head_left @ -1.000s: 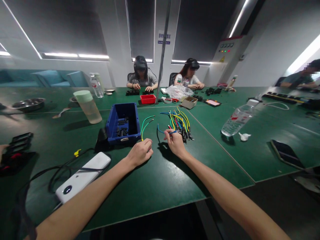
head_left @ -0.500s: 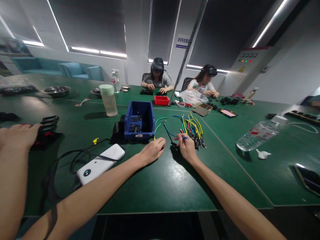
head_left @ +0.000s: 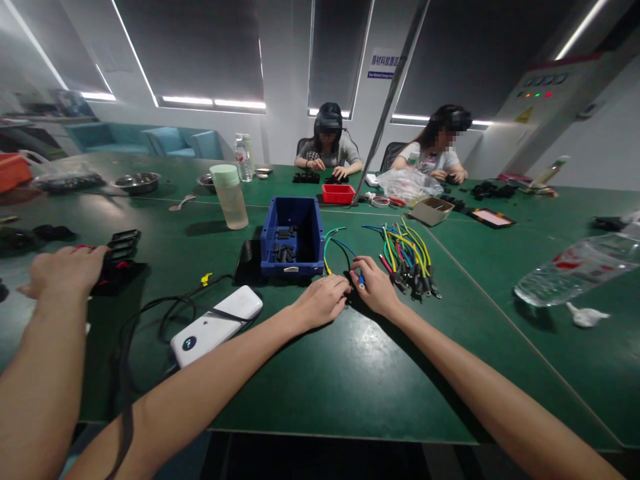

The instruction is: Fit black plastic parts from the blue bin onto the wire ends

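"In the head view, where are the hands?"

"Both rest at the desk (head_left: 300,380), off the blue bin's (head_left: 311,269) front right corner. The right hand (head_left: 374,285) has its grip clamped on a blue wire (head_left: 361,279)."

"And the left hand (head_left: 321,299)?"

"Fingers curled, at the lower end of the green wires (head_left: 327,248), just right of the bin. Whether that grip is clamped (the fingertips are hidden) I cannot tell."

"Other wires?"

"A multicoloured bundle (head_left: 407,252), farther right of the bin."

"Left of it?"

"A green-lidded bottle (head_left: 234,208). Black pieces (head_left: 285,253) lie inside."
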A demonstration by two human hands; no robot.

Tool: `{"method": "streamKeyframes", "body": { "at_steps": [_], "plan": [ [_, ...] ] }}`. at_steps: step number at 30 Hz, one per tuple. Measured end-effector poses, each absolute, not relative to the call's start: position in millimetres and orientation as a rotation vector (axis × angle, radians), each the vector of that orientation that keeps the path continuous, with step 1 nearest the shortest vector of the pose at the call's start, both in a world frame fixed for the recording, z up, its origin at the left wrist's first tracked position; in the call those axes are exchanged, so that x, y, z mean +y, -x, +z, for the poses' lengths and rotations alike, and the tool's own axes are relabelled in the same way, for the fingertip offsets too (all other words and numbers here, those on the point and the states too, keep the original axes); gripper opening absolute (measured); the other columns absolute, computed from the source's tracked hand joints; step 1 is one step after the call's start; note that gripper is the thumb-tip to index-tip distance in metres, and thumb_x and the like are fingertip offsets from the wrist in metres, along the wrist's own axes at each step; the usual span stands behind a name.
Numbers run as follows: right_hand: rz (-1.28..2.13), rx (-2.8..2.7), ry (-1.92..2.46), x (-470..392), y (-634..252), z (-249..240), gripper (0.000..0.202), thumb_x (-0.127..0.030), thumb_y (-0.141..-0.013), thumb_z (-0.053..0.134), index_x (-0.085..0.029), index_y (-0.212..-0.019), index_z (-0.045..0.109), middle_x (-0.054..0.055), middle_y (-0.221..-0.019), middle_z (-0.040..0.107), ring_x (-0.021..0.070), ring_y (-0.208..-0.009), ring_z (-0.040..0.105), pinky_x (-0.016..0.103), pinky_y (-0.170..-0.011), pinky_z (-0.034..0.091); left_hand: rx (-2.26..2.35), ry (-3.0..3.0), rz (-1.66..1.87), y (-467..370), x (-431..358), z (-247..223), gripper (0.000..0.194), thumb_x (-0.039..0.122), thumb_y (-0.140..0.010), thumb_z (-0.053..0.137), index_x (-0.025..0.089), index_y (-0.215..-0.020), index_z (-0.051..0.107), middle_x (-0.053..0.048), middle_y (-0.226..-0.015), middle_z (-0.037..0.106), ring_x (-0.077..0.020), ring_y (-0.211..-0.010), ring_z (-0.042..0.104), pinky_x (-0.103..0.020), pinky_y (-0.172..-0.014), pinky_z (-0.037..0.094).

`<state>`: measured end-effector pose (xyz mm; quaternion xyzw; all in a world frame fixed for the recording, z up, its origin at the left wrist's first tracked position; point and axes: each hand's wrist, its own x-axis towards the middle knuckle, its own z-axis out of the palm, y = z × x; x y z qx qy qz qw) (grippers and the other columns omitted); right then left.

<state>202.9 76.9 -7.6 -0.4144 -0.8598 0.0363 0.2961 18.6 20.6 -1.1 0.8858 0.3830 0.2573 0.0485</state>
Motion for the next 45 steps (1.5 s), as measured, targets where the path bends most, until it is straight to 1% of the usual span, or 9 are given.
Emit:
{"method": "streamKeyframes", "body": {
  "at_steps": [3, 8, 15, 19, 27, 31, 38, 42, 45],
  "plan": [
    [0.157, -2.330, 1.064, 74.7, -207.7, -10.7, 0.020, -0.017, -0.085, 0.045, -0.020, -0.104, 0.053, 0.011, -0.121, 0.052, 0.0209, -0.098, 0.059, 0.033, -0.083, 0.048, 1.132, -2.751, 0.712, -20.1, 21.5, -0.7, 0.021, 0.017, -0.085, 0.050, 0.016, -0.105, 0.057, -0.008, -0.103, 0.063, -0.0211, -0.099, 0.056, -0.036, -0.092, 0.045],
    [0.248, -2.417, 1.038, 65.4, -213.8, -9.0, 0.033, -0.009, -0.078, 0.045, -0.018, -0.109, 0.053, 0.014, -0.129, 0.048, 0.0228, -0.110, 0.056, 0.036, -0.091, 0.046, 1.077, -2.791, 0.849, -21.5, 21.9, -1.5, 0.017, 0.032, -0.084, 0.058, 0.018, -0.094, 0.061, -0.006, -0.093, 0.065, -0.0211, -0.090, 0.059, -0.035, -0.082, 0.049],
    [0.326, -2.516, 0.907, 55.7, -216.6, 6.7, 0.034, -0.019, -0.084, 0.047, -0.016, -0.117, 0.053, 0.018, -0.144, 0.036, 0.0261, -0.128, 0.044, 0.040, -0.100, 0.041, 0.965, -2.791, 1.215, -22.7, 26.4, -5.0, 0.010, 0.033, -0.087, 0.055, 0.028, -0.093, 0.061, 0.000, -0.085, 0.063, -0.0183, -0.082, 0.063, -0.033, -0.074, 0.055],
    [0.322, -2.519, 0.869, 54.5, -218.8, 13.6, 0.033, -0.026, -0.091, 0.042, -0.015, -0.120, 0.052, 0.019, -0.143, 0.037, 0.0259, -0.130, 0.042, 0.041, -0.101, 0.040, 0.941, -2.735, 1.425, -22.2, 27.2, -7.9, 0.008, 0.032, -0.085, 0.058, 0.028, -0.091, 0.061, 0.000, -0.090, 0.062, -0.0177, -0.080, 0.065, -0.032, -0.072, 0.057],
    [0.309, -2.576, 0.819, 56.7, -218.9, 11.3, 0.038, -0.040, -0.092, 0.046, -0.018, -0.123, 0.053, 0.017, -0.136, 0.045, 0.0251, -0.117, 0.053, 0.040, -0.096, 0.045, 1.001, -2.747, 1.523, -20.6, 27.5, -12.4, 0.005, 0.031, -0.086, 0.057, 0.027, -0.083, 0.058, 0.001, -0.085, 0.064, -0.0189, -0.088, 0.065, -0.033, -0.076, 0.057],
    [0.322, -2.567, 0.800, 58.1, -219.1, 11.0, 0.034, -0.041, -0.092, 0.047, -0.019, -0.117, 0.057, 0.014, -0.129, 0.051, 0.0236, -0.110, 0.057, 0.038, -0.091, 0.047, 1.118, -2.776, 1.445, -18.3, 25.1, -10.0, 0.008, 0.031, -0.088, 0.053, 0.027, -0.083, 0.058, 0.001, -0.083, 0.065, -0.0196, -0.089, 0.066, -0.034, -0.074, 0.057],
    [0.326, -2.547, 0.765, 63.4, -219.7, 5.1, 0.026, -0.035, -0.095, 0.043, -0.018, -0.104, 0.060, 0.011, -0.112, 0.058, 0.0200, -0.095, 0.059, 0.033, -0.082, 0.048, 1.360, -2.796, 1.300, -15.2, 19.1, -5.3, 0.017, 0.022, -0.091, 0.045, 0.031, -0.102, 0.056, 0.001, -0.097, 0.066, -0.0206, -0.099, 0.064, -0.036, -0.079, 0.058],
    [0.331, -2.537, 0.723, 63.0, -219.3, 2.7, 0.027, -0.033, -0.096, 0.039, -0.017, -0.103, 0.059, 0.012, -0.108, 0.059, 0.0200, -0.095, 0.058, 0.032, -0.082, 0.047, 1.142, -2.711, 1.437, -18.1, 19.1, -7.0, 0.024, 0.019, -0.090, 0.046, 0.031, -0.109, 0.055, -0.001, -0.104, 0.066, -0.0205, -0.099, 0.065, -0.038, -0.081, 0.059],
    [0.314, -2.542, 0.725, 62.0, -218.8, 3.1, 0.027, -0.034, -0.096, 0.039, -0.017, -0.100, 0.060, 0.011, -0.104, 0.059, 0.0193, -0.092, 0.058, 0.031, -0.079, 0.047, 0.995, -2.658, 1.489, -19.8, 17.8, -6.7, 0.027, 0.015, -0.088, 0.049, 0.025, -0.113, 0.056, -0.005, -0.109, 0.066, -0.0200, -0.101, 0.065, -0.037, -0.085, 0.058]
  ]
}}
